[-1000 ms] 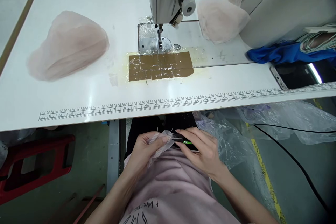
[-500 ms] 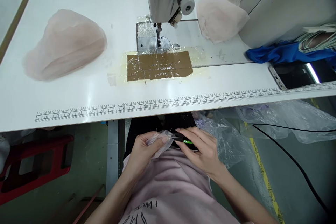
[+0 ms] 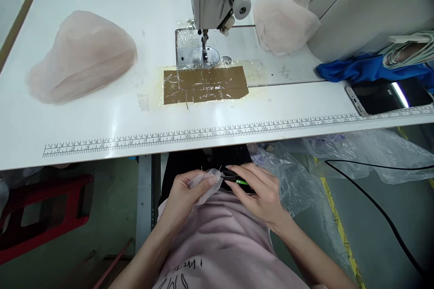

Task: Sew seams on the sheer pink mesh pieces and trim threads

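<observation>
Over my lap, my left hand [image 3: 186, 195] pinches a small gathered piece of sheer pale fabric [image 3: 205, 195] between thumb and fingers. Loose thread ends stick up from its top edge. My right hand [image 3: 262, 189] is closed around a black and green tool [image 3: 241, 182] that looks like thread snips. Its tip points left and meets the right edge of the fabric, close to my left thumb. Whether the blades are apart or together is too small to tell.
A sewing machine [image 3: 217, 0] stands on the white table [image 3: 118, 122]. Sheer pink fabric [image 3: 88, 58] lies left of it, with another pink fabric pile [image 3: 285, 25] on the right. A phone [image 3: 389, 95] and blue cloth [image 3: 359, 70] lie at right. A red stool [image 3: 73, 198] is below left.
The view has shifted very slightly. Both hands keep nearly the same position, with the tool still against the fabric's edge.
</observation>
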The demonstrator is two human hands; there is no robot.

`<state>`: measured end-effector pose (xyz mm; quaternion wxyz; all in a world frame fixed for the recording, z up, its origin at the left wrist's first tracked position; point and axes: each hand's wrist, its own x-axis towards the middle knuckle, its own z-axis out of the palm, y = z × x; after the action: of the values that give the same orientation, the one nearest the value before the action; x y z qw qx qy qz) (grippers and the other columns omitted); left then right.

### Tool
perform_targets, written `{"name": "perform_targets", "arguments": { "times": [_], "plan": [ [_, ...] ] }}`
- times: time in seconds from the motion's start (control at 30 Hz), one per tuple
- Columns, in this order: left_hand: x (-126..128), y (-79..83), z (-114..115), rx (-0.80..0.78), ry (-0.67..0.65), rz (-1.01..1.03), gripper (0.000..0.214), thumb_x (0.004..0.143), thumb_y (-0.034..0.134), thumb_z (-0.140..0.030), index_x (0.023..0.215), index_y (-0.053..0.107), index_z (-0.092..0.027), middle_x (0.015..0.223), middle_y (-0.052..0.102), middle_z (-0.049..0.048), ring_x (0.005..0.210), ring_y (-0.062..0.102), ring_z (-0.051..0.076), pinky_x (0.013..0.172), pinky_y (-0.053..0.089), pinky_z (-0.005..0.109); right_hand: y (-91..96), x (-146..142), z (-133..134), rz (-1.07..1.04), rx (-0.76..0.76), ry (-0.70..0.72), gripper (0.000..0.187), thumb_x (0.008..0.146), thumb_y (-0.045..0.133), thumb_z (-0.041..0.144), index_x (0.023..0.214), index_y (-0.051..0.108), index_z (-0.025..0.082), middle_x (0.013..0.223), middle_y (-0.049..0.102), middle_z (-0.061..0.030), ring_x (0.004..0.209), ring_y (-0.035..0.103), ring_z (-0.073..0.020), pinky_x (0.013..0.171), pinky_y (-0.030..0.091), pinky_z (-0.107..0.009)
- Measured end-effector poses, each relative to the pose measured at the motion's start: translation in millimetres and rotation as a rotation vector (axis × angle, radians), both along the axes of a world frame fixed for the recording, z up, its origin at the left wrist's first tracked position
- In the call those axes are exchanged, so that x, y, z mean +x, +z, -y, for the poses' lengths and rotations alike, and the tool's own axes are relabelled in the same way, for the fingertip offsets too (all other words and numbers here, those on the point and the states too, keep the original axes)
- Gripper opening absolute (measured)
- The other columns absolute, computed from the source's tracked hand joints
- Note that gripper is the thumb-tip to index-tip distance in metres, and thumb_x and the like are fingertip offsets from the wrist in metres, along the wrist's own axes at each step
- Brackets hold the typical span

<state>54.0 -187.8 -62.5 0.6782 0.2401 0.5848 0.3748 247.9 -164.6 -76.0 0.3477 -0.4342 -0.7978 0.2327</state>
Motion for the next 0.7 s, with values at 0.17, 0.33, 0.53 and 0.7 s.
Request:
{"name": "perform_targets", "arguments": {
  "times": [0.17, 0.33, 0.53, 0.7],
  "plan": [
    [-0.5, 0.5, 0.1, -0.025, -0.012, 0.045, 0.033, 0.071, 0.078, -0.045, 0.064, 0.067, -0.015, 0.056, 0.047, -0.003, 0.052, 0.035, 0.007, 0.049, 0.028, 0.021, -0.5, -0.3, 0.2, -0.015, -0.008, 0.009, 0.037, 0.084, 0.067, 0.015, 0.119, 0.06, 0.024, 0.091, 0.068, -0.0059, 0.076, 0.063, -0.018, 0.065, 0.05, -0.031],
    [-0.3, 1.9, -0.4, -0.042, -0.015, 0.082, 0.032, 0.072, 0.077, -0.045, 0.065, 0.066, -0.015, 0.057, 0.049, -0.0025, 0.053, 0.037, 0.007, 0.049, 0.029, 0.02, -0.3, -0.4, 0.7, -0.019, -0.002, 0.008, 0.037, 0.083, 0.068, 0.013, 0.118, 0.06, 0.023, 0.09, 0.068, -0.0057, 0.075, 0.062, -0.0177, 0.064, 0.049, -0.031],
    [-1.2, 3.7, -0.5, -0.037, -0.025, 0.093, 0.032, 0.074, 0.076, -0.044, 0.066, 0.066, -0.014, 0.057, 0.048, -0.0026, 0.053, 0.036, 0.006, 0.05, 0.029, 0.02, 0.6, -1.4, 0.1, -0.036, 0.026, 0.009, 0.037, 0.082, 0.069, 0.012, 0.116, 0.061, 0.02, 0.089, 0.068, -0.006, 0.074, 0.062, -0.0173, 0.062, 0.049, -0.03],
    [-1.1, 1.8, 0.0, -0.035, -0.026, 0.091, 0.035, 0.074, 0.076, -0.044, 0.064, 0.062, -0.014, 0.057, 0.044, -0.0034, 0.052, 0.033, 0.006, 0.049, 0.026, 0.02, 1.1, -2.2, 0.0, -0.042, 0.016, 0.01, 0.037, 0.082, 0.069, 0.011, 0.117, 0.06, 0.02, 0.089, 0.068, -0.0058, 0.075, 0.062, -0.0169, 0.062, 0.049, -0.03]
  ]
}}
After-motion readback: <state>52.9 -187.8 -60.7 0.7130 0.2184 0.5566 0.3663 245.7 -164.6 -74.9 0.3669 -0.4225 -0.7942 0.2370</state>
